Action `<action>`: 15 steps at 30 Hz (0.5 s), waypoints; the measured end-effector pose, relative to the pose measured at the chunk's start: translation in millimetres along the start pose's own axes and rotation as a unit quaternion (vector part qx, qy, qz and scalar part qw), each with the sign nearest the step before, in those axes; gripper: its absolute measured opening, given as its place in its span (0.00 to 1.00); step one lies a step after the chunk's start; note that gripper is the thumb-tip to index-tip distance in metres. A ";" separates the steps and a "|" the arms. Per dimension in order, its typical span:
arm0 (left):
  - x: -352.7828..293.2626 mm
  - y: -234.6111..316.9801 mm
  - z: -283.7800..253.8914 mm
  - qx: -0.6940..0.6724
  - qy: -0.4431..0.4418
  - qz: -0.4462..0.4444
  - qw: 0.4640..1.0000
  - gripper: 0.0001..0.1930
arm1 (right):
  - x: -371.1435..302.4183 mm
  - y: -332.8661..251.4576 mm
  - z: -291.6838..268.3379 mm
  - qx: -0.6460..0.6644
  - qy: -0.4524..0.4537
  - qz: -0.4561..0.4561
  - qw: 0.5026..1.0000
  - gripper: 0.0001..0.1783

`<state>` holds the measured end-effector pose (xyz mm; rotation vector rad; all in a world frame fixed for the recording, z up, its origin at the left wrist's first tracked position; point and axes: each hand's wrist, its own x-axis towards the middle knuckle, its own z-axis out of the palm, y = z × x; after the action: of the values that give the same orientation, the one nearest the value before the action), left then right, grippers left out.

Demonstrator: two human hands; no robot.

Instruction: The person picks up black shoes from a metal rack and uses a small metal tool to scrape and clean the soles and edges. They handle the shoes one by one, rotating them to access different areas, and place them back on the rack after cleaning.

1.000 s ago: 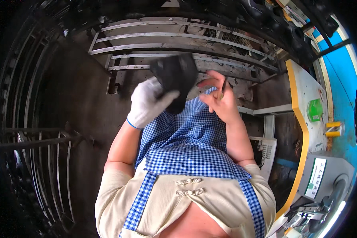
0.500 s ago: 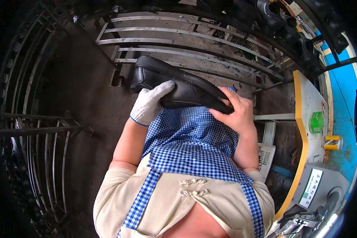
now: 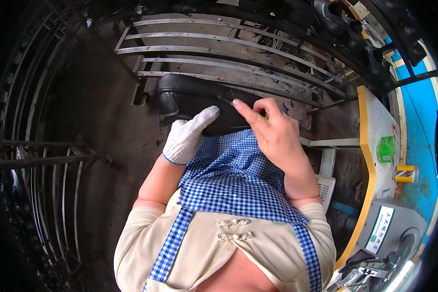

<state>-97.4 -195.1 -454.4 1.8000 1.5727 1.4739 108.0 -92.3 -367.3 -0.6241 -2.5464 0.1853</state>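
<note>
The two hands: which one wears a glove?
The left hand, holding the black shoe; its white knitted glove sets it apart from the bare right hand.

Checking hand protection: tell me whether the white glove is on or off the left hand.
On: the white glove covers the left hand, down to its blue-edged cuff, as that hand holds the black shoe.
</note>
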 end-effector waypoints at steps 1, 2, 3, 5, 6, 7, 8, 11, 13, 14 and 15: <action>0.7 0.7 1.2 -0.001 0.006 0.010 1.000 0.24 | 0.4 0.6 1.2 -0.008 -0.009 -0.018 1.000 0.32; 1.5 1.6 0.9 -0.001 0.010 0.020 1.000 0.25 | -0.2 1.4 1.5 -0.010 -0.009 -0.018 1.000 0.32; 1.5 3.9 -0.9 0.027 -0.003 0.013 1.000 0.24 | -1.1 2.4 1.3 -0.013 -0.010 -0.017 1.000 0.32; -0.3 8.8 -5.4 0.083 -0.030 -0.002 0.996 0.21 | -2.3 1.8 0.7 -0.019 -0.008 -0.014 1.000 0.32; -4.2 1.7 -3.3 0.051 -0.028 -0.014 0.998 0.25 | -2.3 -0.2 -0.4 -0.023 -0.006 -0.012 1.000 0.31; -10.3 -11.1 1.5 0.019 -0.027 -0.026 0.999 0.29 | -2.6 -1.9 -0.9 -0.027 -0.004 -0.010 1.000 0.30; -10.7 -12.7 3.3 0.000 -0.024 -0.038 0.999 0.31 | -3.4 -2.8 -0.8 -0.032 -0.004 -0.006 0.999 0.30; -11.0 -11.7 8.4 -0.026 -0.015 -0.064 0.997 0.33 | -4.8 -4.7 0.5 -0.038 0.001 0.015 0.999 0.29; -11.2 -13.8 9.9 -0.015 -0.014 -0.059 0.998 0.33 | -4.9 -4.2 3.1 -0.032 0.008 0.035 0.999 0.29; -11.6 -15.0 9.2 0.003 -0.019 -0.047 0.999 0.33 | -5.0 -0.8 3.6 -0.020 0.000 0.033 0.999 0.29; -11.7 -16.0 8.9 0.020 -0.022 -0.035 0.999 0.34 | -5.2 4.3 3.4 -0.008 -0.007 0.030 0.999 0.29</action>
<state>-96.7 -196.7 -476.1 1.7676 1.6371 1.3704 111.9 -90.9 -373.7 -0.7085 -2.5471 0.1909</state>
